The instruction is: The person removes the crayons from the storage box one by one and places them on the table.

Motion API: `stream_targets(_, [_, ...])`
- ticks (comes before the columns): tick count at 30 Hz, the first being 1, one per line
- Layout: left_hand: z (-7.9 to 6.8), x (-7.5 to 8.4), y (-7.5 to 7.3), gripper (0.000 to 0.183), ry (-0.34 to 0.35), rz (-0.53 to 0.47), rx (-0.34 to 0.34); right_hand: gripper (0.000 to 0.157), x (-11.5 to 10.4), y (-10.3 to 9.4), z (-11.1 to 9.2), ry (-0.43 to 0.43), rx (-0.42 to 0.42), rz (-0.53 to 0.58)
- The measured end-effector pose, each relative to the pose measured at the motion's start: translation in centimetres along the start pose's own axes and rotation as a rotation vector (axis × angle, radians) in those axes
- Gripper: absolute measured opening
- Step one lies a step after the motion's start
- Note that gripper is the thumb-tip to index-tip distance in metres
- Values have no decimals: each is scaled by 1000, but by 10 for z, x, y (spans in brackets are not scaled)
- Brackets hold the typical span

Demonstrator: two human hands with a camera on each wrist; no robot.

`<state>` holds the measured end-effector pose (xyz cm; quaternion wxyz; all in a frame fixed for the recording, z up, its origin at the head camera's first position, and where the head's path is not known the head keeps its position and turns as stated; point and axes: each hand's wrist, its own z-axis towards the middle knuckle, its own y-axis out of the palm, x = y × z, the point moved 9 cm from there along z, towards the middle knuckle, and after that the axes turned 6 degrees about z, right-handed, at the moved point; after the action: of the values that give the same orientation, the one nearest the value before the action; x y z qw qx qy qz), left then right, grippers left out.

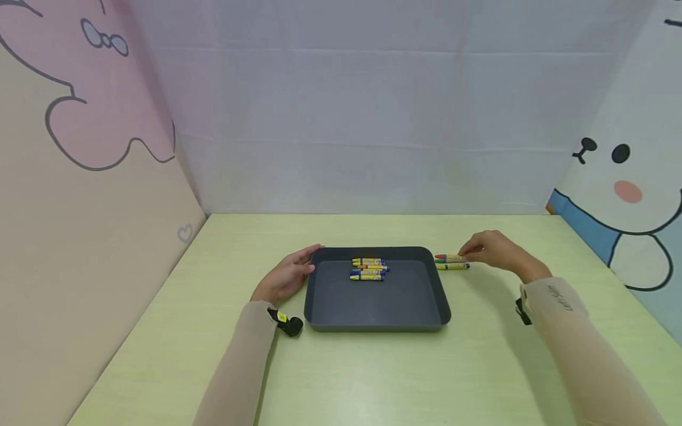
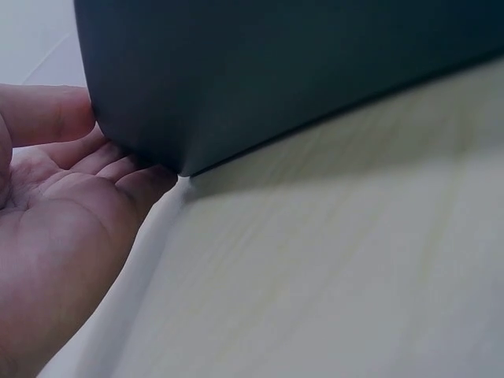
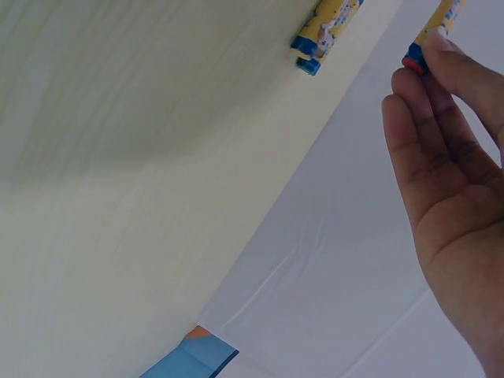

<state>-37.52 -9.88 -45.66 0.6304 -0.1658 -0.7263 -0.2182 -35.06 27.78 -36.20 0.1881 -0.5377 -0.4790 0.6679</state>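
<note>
My right hand (image 1: 495, 251) pinches a red crayon (image 1: 449, 257) by its rear end between thumb and fingertips. In the right wrist view this crayon (image 3: 435, 31) shows a yellow wrapper and a blue band. Just below it in the head view lie a green crayon (image 1: 440, 261) and a yellow-green crayon (image 1: 453, 266), right of the dark grey tray (image 1: 378, 305). Several crayons (image 1: 369, 261) lie together in the tray's far half. My left hand (image 1: 288, 274) rests against the tray's far left corner, thumb at the rim and fingers (image 2: 146, 185) extended along the outside.
The tray stands on a pale yellow-green table (image 1: 373, 378). A white sheet (image 1: 330, 118) hangs along the back edge. Cartoon-printed panels (image 1: 96, 225) rise on both sides. Each sleeve carries a black wrist device (image 1: 290, 325).
</note>
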Motion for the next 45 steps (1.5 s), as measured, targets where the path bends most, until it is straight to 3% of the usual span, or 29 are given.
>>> stream_targets(10, [0, -1, 0, 65, -4, 6, 6, 17, 20, 9, 0, 47, -14, -23])
stream_targets(17, [0, 0, 0, 65, -7, -2, 2, 16, 27, 16, -1, 63, -27, 23])
stream_targets(45, [1, -1, -1, 65, -25, -7, 17, 15, 36, 24, 3, 69, -7, 18])
